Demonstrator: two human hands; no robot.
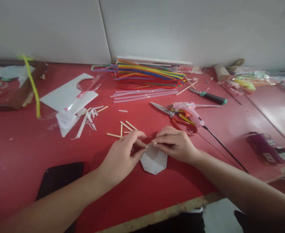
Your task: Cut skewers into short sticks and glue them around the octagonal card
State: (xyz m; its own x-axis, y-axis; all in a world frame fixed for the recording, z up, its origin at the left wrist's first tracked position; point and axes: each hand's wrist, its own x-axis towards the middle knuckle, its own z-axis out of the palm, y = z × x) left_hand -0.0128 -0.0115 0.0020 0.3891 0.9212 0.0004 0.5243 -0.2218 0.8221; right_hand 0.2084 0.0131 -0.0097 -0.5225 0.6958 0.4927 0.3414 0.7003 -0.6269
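Observation:
A white octagonal board piece (154, 161) with small dark holes near its corners sits at the table's front middle. My left hand (123, 155) pinches the piece's upper left edge between thumb and fingers. Between the fingertips of my right hand (176, 144), at the upper edge of the piece, is a short wooden stick (154, 143) whose pale end shows. The fingers hide the rest of that stick. Just beyond my left hand lie several cut wooden sticks (121, 129).
Behind the hands are scissors (183, 124), a pink glue gun (193, 113) with a black cord, and a utility knife (212, 97). Farther back lie pink strips (144, 95) and colourful pipe cleaners (149, 74). White board scraps (62, 90) and a black phone (60, 178) are left.

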